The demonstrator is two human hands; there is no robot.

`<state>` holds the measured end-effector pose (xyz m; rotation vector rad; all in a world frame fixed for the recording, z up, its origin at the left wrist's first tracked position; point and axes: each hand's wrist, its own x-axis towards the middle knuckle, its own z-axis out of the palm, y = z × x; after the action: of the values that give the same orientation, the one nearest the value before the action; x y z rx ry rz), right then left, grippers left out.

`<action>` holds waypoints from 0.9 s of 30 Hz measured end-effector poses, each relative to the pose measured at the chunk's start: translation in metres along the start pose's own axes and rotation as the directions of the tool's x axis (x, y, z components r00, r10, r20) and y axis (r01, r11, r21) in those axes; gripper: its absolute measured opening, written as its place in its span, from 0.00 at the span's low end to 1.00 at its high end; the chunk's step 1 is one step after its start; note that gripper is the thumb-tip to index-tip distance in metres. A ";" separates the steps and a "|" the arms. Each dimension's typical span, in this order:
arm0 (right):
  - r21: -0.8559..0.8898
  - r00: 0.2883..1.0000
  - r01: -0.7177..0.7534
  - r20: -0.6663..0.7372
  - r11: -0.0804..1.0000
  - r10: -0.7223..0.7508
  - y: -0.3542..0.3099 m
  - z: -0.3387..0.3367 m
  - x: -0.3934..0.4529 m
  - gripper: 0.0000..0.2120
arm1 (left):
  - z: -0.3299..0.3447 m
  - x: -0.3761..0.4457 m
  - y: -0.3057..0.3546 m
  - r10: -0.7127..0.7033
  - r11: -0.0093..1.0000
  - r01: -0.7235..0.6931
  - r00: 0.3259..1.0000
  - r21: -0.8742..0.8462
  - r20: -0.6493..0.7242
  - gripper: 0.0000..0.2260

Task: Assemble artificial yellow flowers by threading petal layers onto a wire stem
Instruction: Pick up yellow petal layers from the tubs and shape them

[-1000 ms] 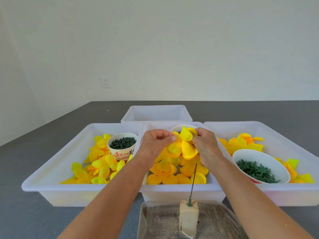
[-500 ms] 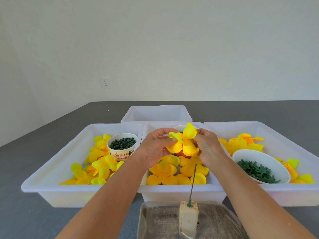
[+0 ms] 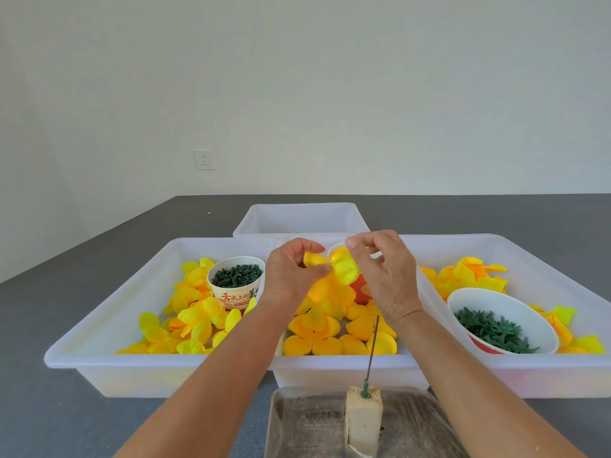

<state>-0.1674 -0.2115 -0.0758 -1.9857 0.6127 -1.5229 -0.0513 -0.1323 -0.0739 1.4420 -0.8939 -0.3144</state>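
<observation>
Above the middle tray [image 3: 344, 366], the left hand [image 3: 291, 276] pinches a yellow petal layer [image 3: 325, 282] between thumb and curled fingers, holding it in the air over the tray's loose orange-yellow petals [image 3: 312, 335]. The right hand [image 3: 386, 276] hovers just beside the layer, thumb and forefinger drawn together near one bright petal; whether they actually grip it cannot be told. In front of the middle tray, a thin wire stem [image 3: 372, 350] stands tilted slightly, planted in a pale foam block [image 3: 363, 419] that sits on a clear plastic dish [image 3: 297, 424]. Left of the middle tray, another white tray [image 3: 109, 325] holds yellow petals and a paper cup [image 3: 236, 282] of dark green pieces. To the right, a third tray [image 3: 545, 256] holds petals and a white bowl [image 3: 506, 302] of green leaves. Behind the middle tray sits a fourth tray [image 3: 301, 219] on the grey table [image 3: 49, 325].
</observation>
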 end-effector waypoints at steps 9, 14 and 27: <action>-0.179 0.957 0.067 0.290 0.982 -0.013 0.004 0.004 -0.004 0.11 | 0.003 -0.001 0.002 0.001 0.998 0.005 0.996 -0.068 0.095 0.15; -0.172 0.951 0.096 0.308 0.980 -0.039 0.002 0.005 -0.004 0.07 | 0.001 -0.004 0.003 -0.004 0.995 0.012 0.997 -0.095 0.080 0.15; -0.291 0.956 -0.005 0.280 0.957 0.090 0.005 0.005 -0.003 0.09 | 0.002 -0.005 0.004 -0.113 0.968 0.154 0.972 -0.197 0.205 0.05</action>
<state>-0.1638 -0.2122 -0.0824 -2.3385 0.7851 -1.1291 -0.0572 -0.1299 -0.0717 1.2906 -0.8897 -0.6411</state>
